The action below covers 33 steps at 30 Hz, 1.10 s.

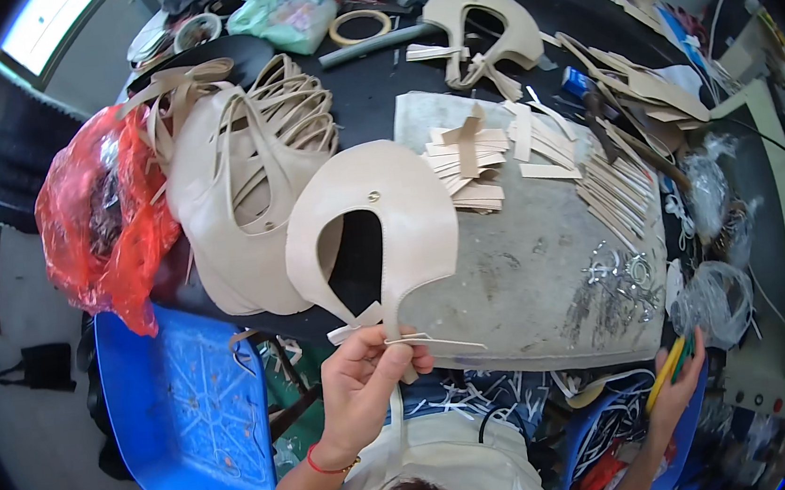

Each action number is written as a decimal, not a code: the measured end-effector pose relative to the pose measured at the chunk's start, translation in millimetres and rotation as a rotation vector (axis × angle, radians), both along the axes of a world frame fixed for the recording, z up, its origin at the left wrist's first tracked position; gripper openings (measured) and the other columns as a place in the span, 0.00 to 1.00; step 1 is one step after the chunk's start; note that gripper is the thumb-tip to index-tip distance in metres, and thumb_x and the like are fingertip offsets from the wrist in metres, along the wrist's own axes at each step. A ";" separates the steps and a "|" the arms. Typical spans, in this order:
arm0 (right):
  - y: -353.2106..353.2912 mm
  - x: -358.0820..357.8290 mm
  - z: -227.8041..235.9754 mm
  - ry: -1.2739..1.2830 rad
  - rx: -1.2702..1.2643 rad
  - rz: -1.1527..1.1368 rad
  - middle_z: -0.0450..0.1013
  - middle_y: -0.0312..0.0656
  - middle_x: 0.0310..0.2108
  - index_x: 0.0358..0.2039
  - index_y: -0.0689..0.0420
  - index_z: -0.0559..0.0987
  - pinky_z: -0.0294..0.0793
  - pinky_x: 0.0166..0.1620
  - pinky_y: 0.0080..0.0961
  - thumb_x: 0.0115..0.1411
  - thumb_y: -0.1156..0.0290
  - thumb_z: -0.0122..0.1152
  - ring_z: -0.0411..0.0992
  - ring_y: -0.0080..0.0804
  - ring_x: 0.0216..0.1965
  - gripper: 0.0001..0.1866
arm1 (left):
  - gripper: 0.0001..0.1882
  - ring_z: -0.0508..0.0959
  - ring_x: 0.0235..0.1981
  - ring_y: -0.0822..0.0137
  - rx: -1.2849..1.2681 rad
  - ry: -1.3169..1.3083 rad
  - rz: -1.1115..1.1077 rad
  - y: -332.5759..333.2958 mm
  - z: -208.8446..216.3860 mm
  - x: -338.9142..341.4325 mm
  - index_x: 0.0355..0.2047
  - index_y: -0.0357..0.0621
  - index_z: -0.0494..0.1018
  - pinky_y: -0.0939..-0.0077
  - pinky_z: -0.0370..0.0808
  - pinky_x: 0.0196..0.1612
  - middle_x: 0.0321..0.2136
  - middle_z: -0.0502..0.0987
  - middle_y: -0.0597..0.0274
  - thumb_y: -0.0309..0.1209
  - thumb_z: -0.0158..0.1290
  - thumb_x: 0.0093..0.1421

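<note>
My left hand (361,388) is closed at the table's front edge, pinching the narrow strap end of a beige leather bag panel (414,191). The panel is curved, with a large opening and a small brass-coloured stud. A thin pale strip (449,342) sticks out to the right from between my thumb and fingers. At the far right, my right hand (675,395) is closed round a yellow-and-green handled tool (665,376). Its working end is not clear to me. The hand is over a blue bin (576,435) of white and dark offcuts.
A grey stone slab (508,272) carries stacked leather strips (468,167) and loose metal hooks (618,280). Stacked beige bag pieces (246,193) and a red plastic bag (102,216) lie left. A blue tub (202,405) stands below them. Another panel (494,18) lies behind.
</note>
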State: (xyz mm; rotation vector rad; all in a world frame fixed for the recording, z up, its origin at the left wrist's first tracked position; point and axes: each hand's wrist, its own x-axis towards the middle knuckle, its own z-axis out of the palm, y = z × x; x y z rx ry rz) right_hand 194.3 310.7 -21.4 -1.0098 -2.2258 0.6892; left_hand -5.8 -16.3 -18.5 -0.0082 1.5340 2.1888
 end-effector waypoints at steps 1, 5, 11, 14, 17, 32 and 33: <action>-24.7 -3.5 5.0 0.013 -0.086 0.016 0.67 0.43 0.48 0.62 0.56 0.59 0.67 0.41 0.19 0.52 0.77 0.60 0.66 0.25 0.35 0.36 | 0.09 0.79 0.32 0.67 0.003 0.005 0.001 -2.1 1.1 0.7 0.41 0.33 0.70 0.71 0.78 0.39 0.31 0.77 0.55 0.26 0.49 0.63; -102.6 -37.9 14.8 -0.231 -0.353 0.390 0.67 0.43 0.42 0.59 0.60 0.61 0.68 0.35 0.22 0.37 0.63 0.73 0.66 0.27 0.30 0.48 | 0.10 0.80 0.31 0.66 0.045 -0.011 0.000 -4.4 1.6 1.2 0.41 0.32 0.69 0.72 0.78 0.37 0.31 0.77 0.54 0.27 0.49 0.63; -146.6 -96.4 31.5 -0.311 -0.516 0.873 0.69 0.40 0.27 0.57 0.59 0.68 0.69 0.28 0.20 0.35 0.58 0.79 0.67 0.25 0.24 0.47 | 0.11 0.78 0.36 0.69 0.152 -0.043 -0.051 -7.9 2.5 3.5 0.44 0.30 0.69 0.77 0.76 0.40 0.35 0.77 0.55 0.24 0.49 0.63; -150.8 -102.0 31.8 -0.318 -0.535 0.966 0.69 0.41 0.27 0.57 0.59 0.68 0.70 0.29 0.21 0.35 0.57 0.79 0.68 0.26 0.25 0.48 | 0.11 0.78 0.36 0.70 0.171 -0.019 -0.040 -7.5 2.8 2.0 0.44 0.29 0.69 0.78 0.76 0.41 0.35 0.77 0.57 0.24 0.49 0.63; -155.7 -104.6 27.1 -0.312 -0.531 0.961 0.70 0.41 0.27 0.57 0.59 0.68 0.70 0.28 0.21 0.36 0.56 0.79 0.69 0.26 0.25 0.48 | 0.11 0.78 0.36 0.71 0.147 -0.041 -0.057 -10.2 2.6 1.1 0.44 0.29 0.69 0.79 0.76 0.41 0.35 0.77 0.57 0.23 0.49 0.63; -164.6 -101.1 16.1 -0.203 -0.464 0.977 0.71 0.42 0.25 0.57 0.63 0.67 0.70 0.25 0.20 0.37 0.56 0.78 0.69 0.25 0.21 0.48 | 0.12 0.77 0.37 0.71 0.148 -0.063 -0.100 -9.2 5.5 0.2 0.45 0.29 0.69 0.77 0.76 0.42 0.35 0.77 0.56 0.23 0.48 0.63; -165.9 -101.0 15.8 -0.198 -0.466 0.972 0.71 0.42 0.25 0.57 0.63 0.67 0.70 0.25 0.20 0.37 0.56 0.78 0.69 0.25 0.21 0.48 | 0.12 0.77 0.37 0.71 0.147 -0.063 -0.098 -8.9 5.6 0.9 0.45 0.29 0.69 0.77 0.76 0.42 0.35 0.77 0.56 0.23 0.48 0.63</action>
